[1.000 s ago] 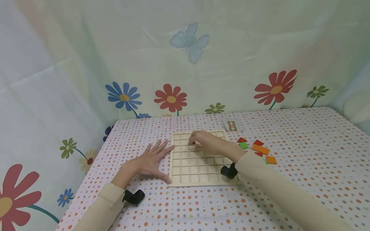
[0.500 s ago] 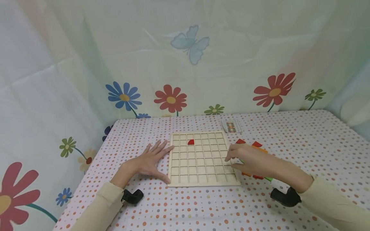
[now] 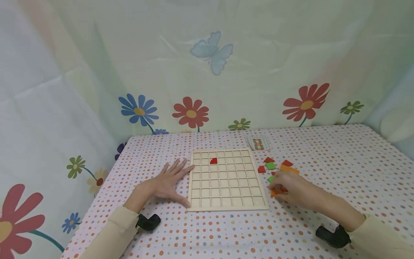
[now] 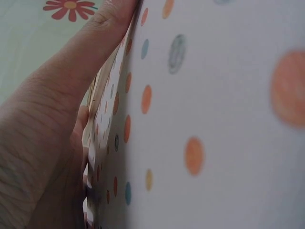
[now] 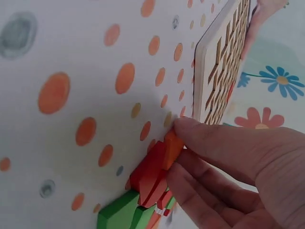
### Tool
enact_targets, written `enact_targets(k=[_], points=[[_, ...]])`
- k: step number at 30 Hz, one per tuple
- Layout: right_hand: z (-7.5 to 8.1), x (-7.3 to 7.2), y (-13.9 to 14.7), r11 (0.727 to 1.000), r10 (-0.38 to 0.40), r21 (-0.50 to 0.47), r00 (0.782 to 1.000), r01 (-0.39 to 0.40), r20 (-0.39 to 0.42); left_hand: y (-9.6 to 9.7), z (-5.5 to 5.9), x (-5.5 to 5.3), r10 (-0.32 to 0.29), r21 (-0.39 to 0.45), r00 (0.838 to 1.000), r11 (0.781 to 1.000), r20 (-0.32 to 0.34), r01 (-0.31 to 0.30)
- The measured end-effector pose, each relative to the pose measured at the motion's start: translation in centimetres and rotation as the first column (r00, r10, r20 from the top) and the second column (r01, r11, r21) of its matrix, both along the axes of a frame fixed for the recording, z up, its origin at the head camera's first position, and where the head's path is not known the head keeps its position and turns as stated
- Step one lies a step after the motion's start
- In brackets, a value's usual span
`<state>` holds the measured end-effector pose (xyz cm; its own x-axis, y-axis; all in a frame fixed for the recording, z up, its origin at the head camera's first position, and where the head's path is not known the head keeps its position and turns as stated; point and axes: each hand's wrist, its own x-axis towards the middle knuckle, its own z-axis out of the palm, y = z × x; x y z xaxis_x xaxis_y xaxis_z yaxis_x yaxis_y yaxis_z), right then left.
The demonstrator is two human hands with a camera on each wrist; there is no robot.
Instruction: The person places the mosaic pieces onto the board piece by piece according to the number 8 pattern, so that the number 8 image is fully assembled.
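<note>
My left hand (image 3: 164, 184) lies spread on the cloth, its thumb and a fingertip at the left edge of a wooden grid board (image 3: 227, 182). One red quarter-round tile (image 3: 214, 160) sits in a cell of the upper rows. Right of the board, my right hand (image 3: 295, 192) pinches an orange tile (image 5: 172, 149) between thumb and fingers, low over the cloth. A red tile (image 5: 148, 172) and a green tile (image 5: 116, 210) lie against it in the right wrist view. The hand partly covers these pieces in the head view.
Loose tiles lie beyond my right hand: red (image 3: 268, 159), green (image 3: 270, 166) and a longer orange one (image 3: 289, 169). A small pattern card (image 3: 258, 143) is behind the board's right corner. Dotted cloth (image 3: 207, 233) covers the table; a flowered curtain (image 3: 155, 54) hangs behind.
My right hand has left the red tile in the board's grid and moved right to the loose tiles, where it now grips an orange one. The left hand has stayed put.
</note>
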<state>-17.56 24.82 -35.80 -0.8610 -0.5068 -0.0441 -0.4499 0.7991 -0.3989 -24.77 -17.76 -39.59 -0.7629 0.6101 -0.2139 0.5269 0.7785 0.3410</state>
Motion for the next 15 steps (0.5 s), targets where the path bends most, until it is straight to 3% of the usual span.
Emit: enact_targets(k=[15], points=[[-0.68, 0.07, 0.18, 0.995, -0.077, -0.055, 0.997, 0.078, 0.011, 0.29, 0.26, 0.06, 0.003, -0.027, 1.000, 1.000, 0.003, -0.003]])
